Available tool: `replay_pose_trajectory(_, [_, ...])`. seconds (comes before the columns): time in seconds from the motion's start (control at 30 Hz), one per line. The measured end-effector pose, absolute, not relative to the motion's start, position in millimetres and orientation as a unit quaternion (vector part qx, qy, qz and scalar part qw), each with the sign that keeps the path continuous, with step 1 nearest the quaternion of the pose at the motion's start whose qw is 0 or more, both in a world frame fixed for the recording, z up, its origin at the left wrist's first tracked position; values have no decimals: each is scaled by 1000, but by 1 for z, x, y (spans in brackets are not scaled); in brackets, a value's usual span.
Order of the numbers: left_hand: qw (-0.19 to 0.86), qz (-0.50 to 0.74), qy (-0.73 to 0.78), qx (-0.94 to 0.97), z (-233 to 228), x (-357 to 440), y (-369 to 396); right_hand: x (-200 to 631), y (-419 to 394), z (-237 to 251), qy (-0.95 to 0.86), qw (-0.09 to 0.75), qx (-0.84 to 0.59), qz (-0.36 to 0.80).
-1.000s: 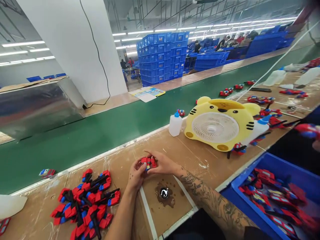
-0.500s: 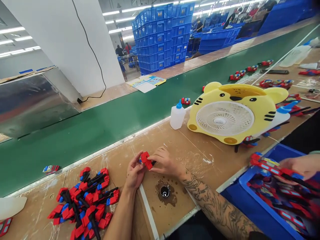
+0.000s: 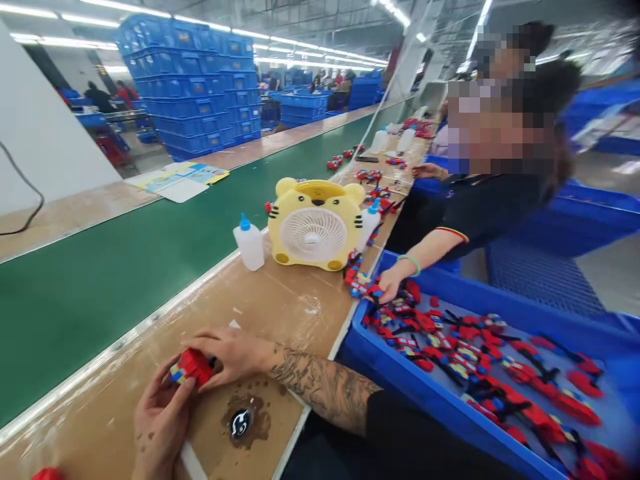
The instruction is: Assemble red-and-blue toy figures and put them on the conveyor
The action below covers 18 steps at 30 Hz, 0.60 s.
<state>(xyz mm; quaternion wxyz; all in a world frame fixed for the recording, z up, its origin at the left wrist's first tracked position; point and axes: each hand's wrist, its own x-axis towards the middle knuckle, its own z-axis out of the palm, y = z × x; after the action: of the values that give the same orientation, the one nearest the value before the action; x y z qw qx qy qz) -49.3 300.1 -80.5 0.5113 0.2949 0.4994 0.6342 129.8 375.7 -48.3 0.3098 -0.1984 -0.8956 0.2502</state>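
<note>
On workbench (image 3: 280,313) | red toy block (image 3: 193,365) | yellow-blue end | both hands pinching

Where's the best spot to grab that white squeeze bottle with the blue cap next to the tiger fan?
Probably the white squeeze bottle is best gripped around its wide body, from the workbench side. It stands upright, its blue nozzle cap is narrow, and the tiger fan crowds its right.
</note>
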Motion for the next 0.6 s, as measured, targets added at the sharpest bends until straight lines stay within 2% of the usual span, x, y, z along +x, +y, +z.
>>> replay_pose_trajectory(0.13, [500,620,522,304,-78,-47,299,130,378,-51,-909,291,-189,231])
replay_pose_trajectory(0.43, [517,619,508,303,-68,-44,298,126,383,-56,-903,335,-170,207])
replay_pose_trajectory(0.6, [509,624,523,278,-70,-47,297,127,383,-55,-905,326,-169,215])
